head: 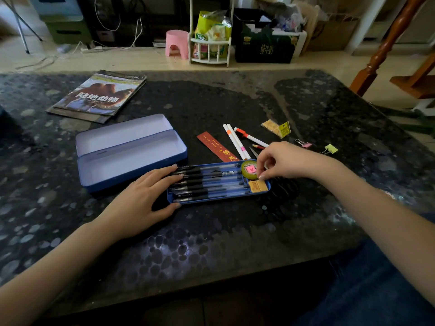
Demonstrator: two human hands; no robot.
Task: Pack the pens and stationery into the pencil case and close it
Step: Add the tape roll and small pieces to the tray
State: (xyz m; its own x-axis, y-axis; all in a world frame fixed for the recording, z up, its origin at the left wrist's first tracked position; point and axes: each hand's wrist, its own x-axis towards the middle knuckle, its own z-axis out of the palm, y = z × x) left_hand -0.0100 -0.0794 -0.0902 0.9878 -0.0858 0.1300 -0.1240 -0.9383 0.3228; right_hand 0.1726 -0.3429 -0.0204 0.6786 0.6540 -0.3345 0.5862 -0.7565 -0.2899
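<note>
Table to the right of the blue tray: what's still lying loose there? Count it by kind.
White pens: 3
Binder clips: 2
Red ruler: 1
Red pencil: 1
Yellow packet: 1
Grey pointed tool, partly hidden: 1
Total: 9

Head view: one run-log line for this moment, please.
left hand: flat, steadying blue tray | right hand: fingers at eraser | case: open | ruler, markers: unpacked
</note>
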